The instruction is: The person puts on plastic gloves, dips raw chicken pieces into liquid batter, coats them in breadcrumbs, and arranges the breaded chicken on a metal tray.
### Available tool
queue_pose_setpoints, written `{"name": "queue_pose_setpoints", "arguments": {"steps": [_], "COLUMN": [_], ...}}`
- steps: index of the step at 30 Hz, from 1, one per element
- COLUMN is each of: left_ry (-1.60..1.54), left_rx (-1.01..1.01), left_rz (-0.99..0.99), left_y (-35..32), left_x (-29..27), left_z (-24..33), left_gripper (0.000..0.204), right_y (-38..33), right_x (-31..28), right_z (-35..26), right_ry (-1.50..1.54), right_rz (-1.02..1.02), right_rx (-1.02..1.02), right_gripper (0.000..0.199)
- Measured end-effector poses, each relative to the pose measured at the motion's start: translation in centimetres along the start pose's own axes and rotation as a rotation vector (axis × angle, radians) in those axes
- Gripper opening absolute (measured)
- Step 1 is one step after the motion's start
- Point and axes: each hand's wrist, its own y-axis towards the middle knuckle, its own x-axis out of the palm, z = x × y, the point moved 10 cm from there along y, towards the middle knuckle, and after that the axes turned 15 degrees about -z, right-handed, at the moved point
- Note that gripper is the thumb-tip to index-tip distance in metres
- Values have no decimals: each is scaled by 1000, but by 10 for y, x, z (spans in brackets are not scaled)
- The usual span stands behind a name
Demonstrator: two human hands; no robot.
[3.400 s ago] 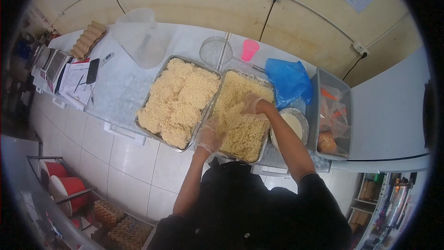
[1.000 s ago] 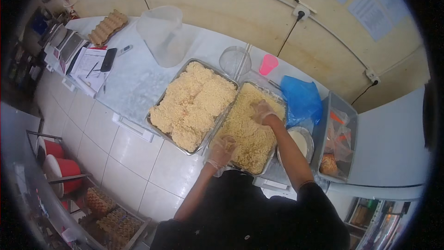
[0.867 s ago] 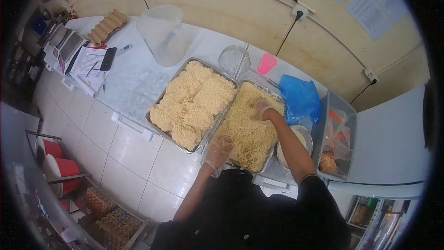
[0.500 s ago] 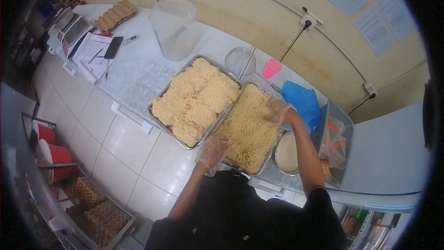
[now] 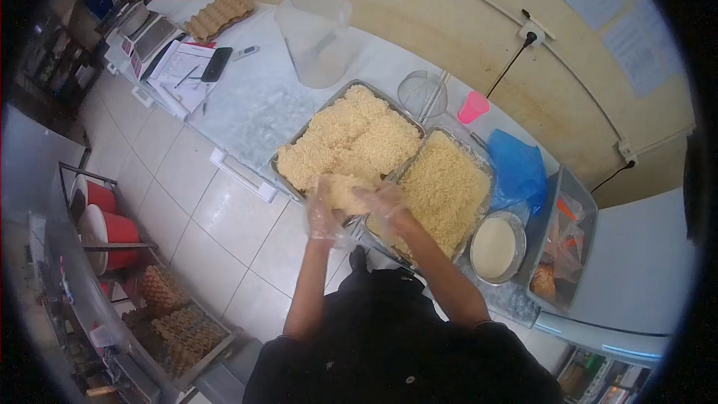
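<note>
While both gloved hands meet over the near edge of the counter, a clump of pale yellow noodles sits cupped between them. The left hand curls around the clump from the left and below, the right hand closes on it from the right, and the fingers of both wrap it loosely, so the clump lies inside the shared grip and not in either tray. It hangs just above the near corner where the two metal trays meet. The left tray is heaped with formed noodle portions; the right tray, touching it along one side, holds a flatter bed of loose noodles. Just beside the right tray's near right corner stands a round metal bowl of pale batter, and a blue plastic bag lies at the tray's far right. A clear plastic jug stands toward the counter's far edge, behind the left tray.

Half a second ago the hands were apart: the right one reached deep into the right tray near its far right side, and the left one rested at the tray's near edge. Now both have drawn together at the near corner with noodles gathered between them.
</note>
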Motion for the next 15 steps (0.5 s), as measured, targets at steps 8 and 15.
{"name": "queue_pose_setpoints", "arguments": {"steps": [8, 15], "left_ry": [1467, 1507], "left_rx": [281, 260], "left_rz": [206, 223], "left_y": [12, 27], "left_x": [8, 31], "left_z": [103, 125], "left_gripper": [56, 52], "right_y": [28, 40], "right_x": [16, 19], "right_z": [29, 12], "right_ry": [-375, -294], "right_rz": [93, 32], "right_rx": [89, 212], "right_gripper": [70, 59]}}
